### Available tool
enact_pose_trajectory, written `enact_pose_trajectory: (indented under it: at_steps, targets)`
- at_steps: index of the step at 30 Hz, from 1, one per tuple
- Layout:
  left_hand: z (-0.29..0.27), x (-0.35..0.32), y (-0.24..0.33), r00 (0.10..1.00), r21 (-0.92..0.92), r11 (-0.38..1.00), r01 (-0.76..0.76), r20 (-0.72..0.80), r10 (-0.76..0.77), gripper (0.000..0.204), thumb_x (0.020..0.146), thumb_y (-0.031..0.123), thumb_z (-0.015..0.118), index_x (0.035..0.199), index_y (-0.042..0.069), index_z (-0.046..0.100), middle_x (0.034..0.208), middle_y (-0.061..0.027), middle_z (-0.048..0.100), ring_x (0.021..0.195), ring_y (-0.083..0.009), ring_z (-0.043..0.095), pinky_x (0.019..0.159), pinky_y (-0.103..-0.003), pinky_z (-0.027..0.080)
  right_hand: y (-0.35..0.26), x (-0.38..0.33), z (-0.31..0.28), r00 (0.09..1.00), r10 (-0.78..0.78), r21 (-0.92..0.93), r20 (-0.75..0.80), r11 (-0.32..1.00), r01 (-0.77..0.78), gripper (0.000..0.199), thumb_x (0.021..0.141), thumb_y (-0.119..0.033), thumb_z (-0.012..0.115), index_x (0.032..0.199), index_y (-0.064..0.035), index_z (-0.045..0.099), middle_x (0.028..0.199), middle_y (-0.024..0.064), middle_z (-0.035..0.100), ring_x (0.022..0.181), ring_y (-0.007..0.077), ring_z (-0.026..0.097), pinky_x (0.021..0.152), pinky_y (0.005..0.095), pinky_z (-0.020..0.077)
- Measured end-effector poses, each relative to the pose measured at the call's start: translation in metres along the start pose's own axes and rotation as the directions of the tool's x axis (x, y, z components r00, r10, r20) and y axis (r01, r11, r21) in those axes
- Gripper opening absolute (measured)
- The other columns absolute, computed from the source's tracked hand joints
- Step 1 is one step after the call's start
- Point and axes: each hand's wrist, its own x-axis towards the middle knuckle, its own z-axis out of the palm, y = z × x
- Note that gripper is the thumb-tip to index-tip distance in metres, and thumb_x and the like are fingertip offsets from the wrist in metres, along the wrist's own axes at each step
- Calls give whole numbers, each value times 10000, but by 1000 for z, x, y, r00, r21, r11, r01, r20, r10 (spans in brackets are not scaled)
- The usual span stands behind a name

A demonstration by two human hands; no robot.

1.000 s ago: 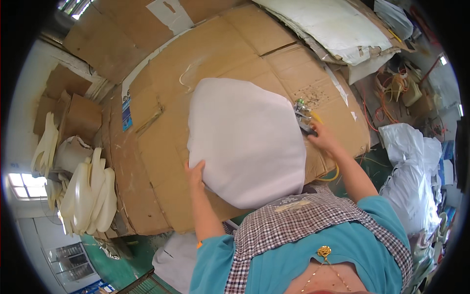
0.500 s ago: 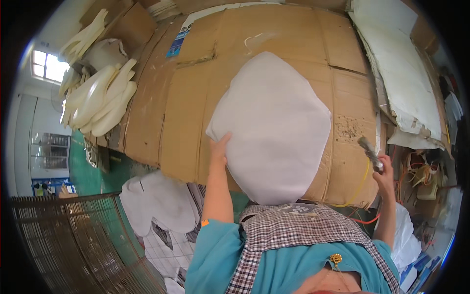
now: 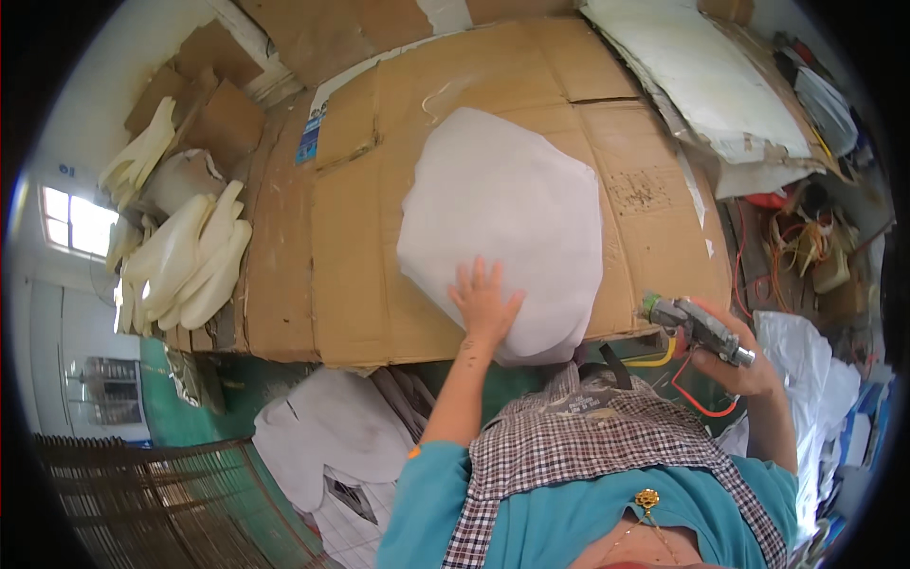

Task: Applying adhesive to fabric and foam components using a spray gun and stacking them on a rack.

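Observation:
A pale grey, padded-looking fabric piece (image 3: 502, 209) with a rounded, angular outline lies on the cardboard-covered table (image 3: 351, 275). Its near end hangs slightly over the front edge. My left hand (image 3: 486, 303) rests flat on its near part, fingers spread. To the right, off the table's front corner, my right hand (image 3: 744, 365) is wrapped round a metal spray gun (image 3: 697, 327) with a green tip. The gun points left toward the fabric piece, apart from it. An orange-red hose (image 3: 697, 403) loops below it.
Several cream foam shapes (image 3: 190, 266) are stacked at the table's left end. White sheets (image 3: 706, 85) lie on cardboard at the back right. Tangled hoses (image 3: 796, 242) fill a shelf at right. Grey fabric pieces (image 3: 318, 427) and a slatted rack (image 3: 161, 493) stand low on the left.
My left hand has gone from gripping the fabric piece's left edge to lying flat on it. The piece has turned somewhat. My right hand has brought the spray gun nearer and turned it left.

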Motion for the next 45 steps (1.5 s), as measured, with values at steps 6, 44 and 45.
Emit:
enact_pose_trajectory:
  at_steps: [6, 44, 45]
  targets:
    - [-4, -34, -16, 980, -189, 977, -104, -187, 68, 593, 712, 401, 613, 1201, 96, 474, 1317, -135, 354, 1249, -381, 227, 988, -556, 185, -18, -38, 47, 950, -156, -32, -270, 988, 153, 554, 775, -50, 615, 1276, -15, 382, 904, 30, 541, 798, 104, 527, 729, 253, 450]
    - [52, -263, -140, 574, -814, 9, 581, 402, -714, 101, 762, 53, 572, 860, 41, 590, 711, -32, 589, 532, -111, 559, 458, -198, 413, -26, -122, 46, 927, -73, -24, -368, 997, 69, 535, 733, -62, 646, 1211, 16, 421, 822, 30, 553, 723, 103, 544, 649, 242, 462]
    - [51, -261, -136, 572, -807, 17, 590, 403, -714, 101, 763, 51, 569, 860, 38, 591, 702, -31, 586, 530, -112, 559, 456, -195, 413, -23, -124, 43, 910, -93, -24, -403, 996, 91, 533, 730, -55, 640, 1211, 16, 422, 821, 34, 557, 717, 103, 547, 642, 240, 462]
